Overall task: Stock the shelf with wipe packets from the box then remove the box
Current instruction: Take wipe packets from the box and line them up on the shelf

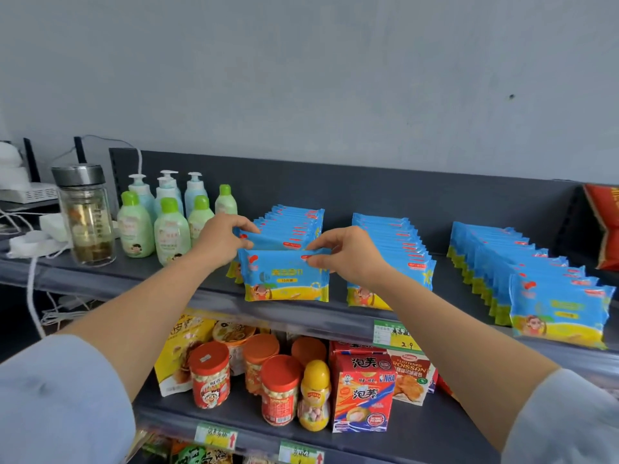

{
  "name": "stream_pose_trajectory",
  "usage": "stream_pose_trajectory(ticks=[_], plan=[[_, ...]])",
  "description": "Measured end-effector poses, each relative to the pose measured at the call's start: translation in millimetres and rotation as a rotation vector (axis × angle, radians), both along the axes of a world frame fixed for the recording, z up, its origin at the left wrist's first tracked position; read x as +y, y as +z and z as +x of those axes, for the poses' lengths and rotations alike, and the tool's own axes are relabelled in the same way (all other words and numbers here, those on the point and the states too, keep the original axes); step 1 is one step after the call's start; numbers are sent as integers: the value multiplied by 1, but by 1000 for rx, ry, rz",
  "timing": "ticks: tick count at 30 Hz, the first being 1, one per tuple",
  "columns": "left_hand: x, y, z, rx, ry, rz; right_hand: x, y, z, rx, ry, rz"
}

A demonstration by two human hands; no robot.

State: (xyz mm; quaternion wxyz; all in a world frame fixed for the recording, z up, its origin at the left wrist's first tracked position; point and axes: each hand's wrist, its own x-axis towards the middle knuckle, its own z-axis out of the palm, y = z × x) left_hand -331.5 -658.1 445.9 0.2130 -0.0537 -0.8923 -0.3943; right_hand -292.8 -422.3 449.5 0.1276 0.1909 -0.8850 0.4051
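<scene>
Blue wipe packet stands upright, its top corners pinched by left grip and right grip.

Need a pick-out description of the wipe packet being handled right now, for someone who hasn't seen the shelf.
On the top grey shelf, of three rows of blue-and-yellow wipe packets take the leftmost row, beside the green-capped bottles. The target packet is that row's front one, the only one pinched at its top edge by the left hand and the right hand.
</scene>
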Motion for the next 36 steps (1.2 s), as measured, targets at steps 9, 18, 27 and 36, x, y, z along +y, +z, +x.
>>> stream_pose_trajectory(ticks=[9, 18, 27, 36], plan=[[-14, -10, -8, -45, -50, 115, -17, -1, -12, 41, -84, -2], [-30, -20, -7, -127, -100, 285, -36, -11, -19, 107, -152, 41], [-30, -15, 1, -177, -74, 388, -50, -17, -17, 274, -177, 121], [-32, -18, 12, -332, -158, 572, -56, -26, -17, 367, -135, 328]])
